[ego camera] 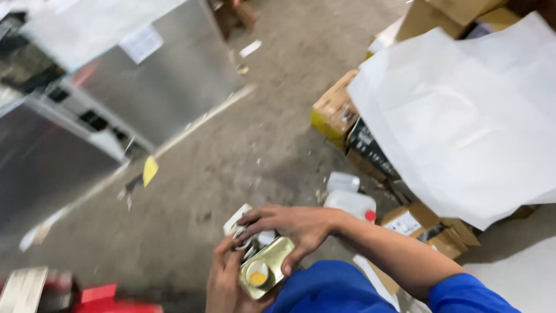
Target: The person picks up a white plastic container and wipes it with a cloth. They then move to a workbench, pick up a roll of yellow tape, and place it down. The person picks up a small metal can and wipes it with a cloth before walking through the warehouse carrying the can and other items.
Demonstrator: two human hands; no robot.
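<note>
Dusty concrete floor (243,145) fills most of the shot, with scraps of paper and a yellow tag (150,170) scattered on it, and everything's a bit motion-blurred.

Down at the bottom middle there's a small rectangular metal can (267,268), brassy top, with a round opening or cap that looks yellow inside. It's up off the floor, held between both hands in front of the person's blue clothing. The left hand (225,284) comes up from underneath and wraps the can's lower left side, so that one's got it gripped. The right hand (289,227) reaches across from the right and lies over the top, fingers curled down around the upper edge, also clamped on the can. A pale label or lid part sticks out just past the right fingertips; can't tell exactly what it is.

Just behind the hands a white plastic jug (350,204) with a red cap sits on the floor. Right of it, cardboard boxes (335,109) are stacked up, half covered by a big white paper sheet (463,122). Over on the left stands a shiny sheet-metal cabinet (156,81), and something red (98,294) pokes in at the bottom left corner.
</note>
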